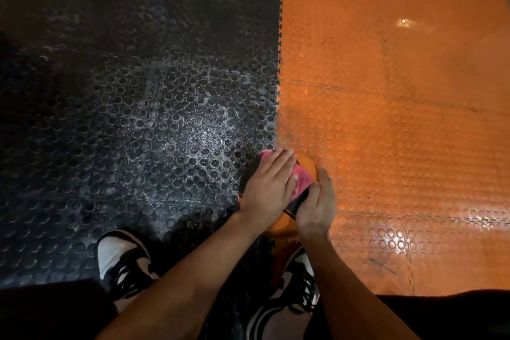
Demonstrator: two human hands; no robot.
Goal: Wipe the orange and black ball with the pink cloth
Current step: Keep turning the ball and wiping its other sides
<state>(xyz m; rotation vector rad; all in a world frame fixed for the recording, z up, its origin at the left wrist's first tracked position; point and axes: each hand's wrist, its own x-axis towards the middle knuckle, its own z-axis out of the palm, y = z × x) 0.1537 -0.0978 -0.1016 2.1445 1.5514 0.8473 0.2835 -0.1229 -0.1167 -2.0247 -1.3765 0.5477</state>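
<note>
- The left hand (266, 187) presses flat fingers on the pink cloth (300, 179); the right hand (317, 201) grips the ball (299, 201) at five o'clock.
- Hold it tight; rub all round.

Ball (299, 203) was mostly hidden under both hands & the pink cloth (302, 179); only a black strip w/ an orange bit showed at frame centre. Cloth's far end sat under the left hand (266, 187). Both forearms and the right shoe (299, 281) were cut by the bottom edge. Upper left floor was blurred.
</note>
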